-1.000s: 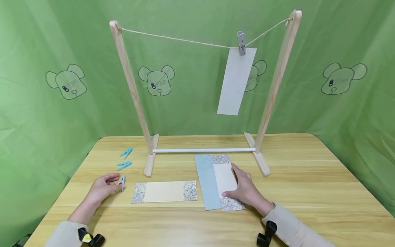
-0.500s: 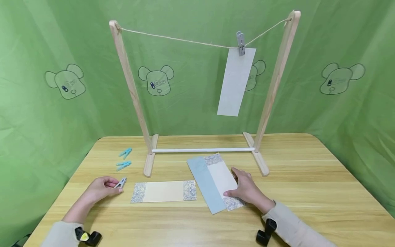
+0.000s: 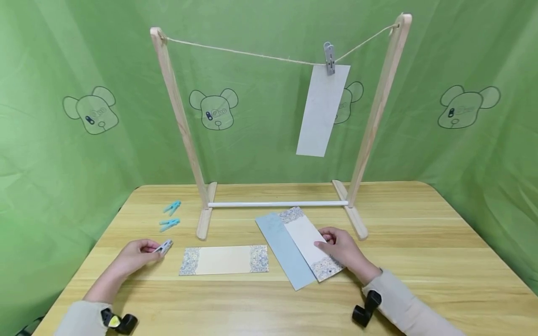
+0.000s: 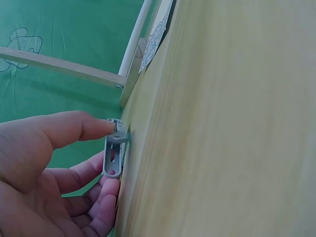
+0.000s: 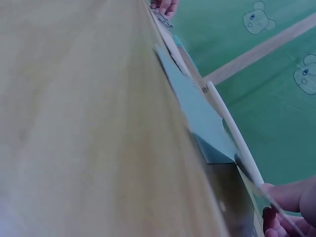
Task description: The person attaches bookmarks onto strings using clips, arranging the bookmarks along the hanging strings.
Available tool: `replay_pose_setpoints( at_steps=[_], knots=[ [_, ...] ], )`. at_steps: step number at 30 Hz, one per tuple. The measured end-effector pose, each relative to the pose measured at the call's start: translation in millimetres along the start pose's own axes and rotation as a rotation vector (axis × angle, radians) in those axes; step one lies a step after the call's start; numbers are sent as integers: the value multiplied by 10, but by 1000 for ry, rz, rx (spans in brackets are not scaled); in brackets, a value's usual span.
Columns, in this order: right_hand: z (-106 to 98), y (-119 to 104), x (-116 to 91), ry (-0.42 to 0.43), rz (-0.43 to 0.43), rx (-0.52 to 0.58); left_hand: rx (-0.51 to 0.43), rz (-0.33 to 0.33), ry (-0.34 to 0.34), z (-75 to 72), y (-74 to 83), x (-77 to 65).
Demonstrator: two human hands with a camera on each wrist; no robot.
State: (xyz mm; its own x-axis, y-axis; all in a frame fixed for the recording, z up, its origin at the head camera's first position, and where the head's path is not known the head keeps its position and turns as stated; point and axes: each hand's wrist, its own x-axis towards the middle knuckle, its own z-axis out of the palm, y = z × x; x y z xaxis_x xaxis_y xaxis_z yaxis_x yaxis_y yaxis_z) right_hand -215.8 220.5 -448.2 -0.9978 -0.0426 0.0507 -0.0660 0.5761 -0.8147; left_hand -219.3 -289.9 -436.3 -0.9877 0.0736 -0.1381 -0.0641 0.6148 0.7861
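Currently, at the left of the table (image 3: 403, 261), the left hand (image 3: 135, 256) pinches a grey clothespin (image 3: 163, 247); at the right, the right hand (image 3: 343, 248) grips the right edge of a patterned card (image 3: 307, 239), its left edge along a blue card (image 3: 280, 252).

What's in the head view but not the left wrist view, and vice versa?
Only the head view shows the right hand, the string and the white card clipped to it.
Only the left wrist view clearly shows the slot in the grey clip.
Both show the left hand pinching that clip, the wooden stand and the green backdrop.
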Motion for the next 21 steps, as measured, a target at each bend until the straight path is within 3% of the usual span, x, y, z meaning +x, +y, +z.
replay_pose_setpoints(
  at_steps=[10, 21],
  knots=[
    [-100, 0, 41, 1, 95, 120, 0, 9, 6, -20, -27, 12],
    [-107, 20, 70, -27, 120, 164, 25, 9, -69, -34, -56, 17]
  ],
)
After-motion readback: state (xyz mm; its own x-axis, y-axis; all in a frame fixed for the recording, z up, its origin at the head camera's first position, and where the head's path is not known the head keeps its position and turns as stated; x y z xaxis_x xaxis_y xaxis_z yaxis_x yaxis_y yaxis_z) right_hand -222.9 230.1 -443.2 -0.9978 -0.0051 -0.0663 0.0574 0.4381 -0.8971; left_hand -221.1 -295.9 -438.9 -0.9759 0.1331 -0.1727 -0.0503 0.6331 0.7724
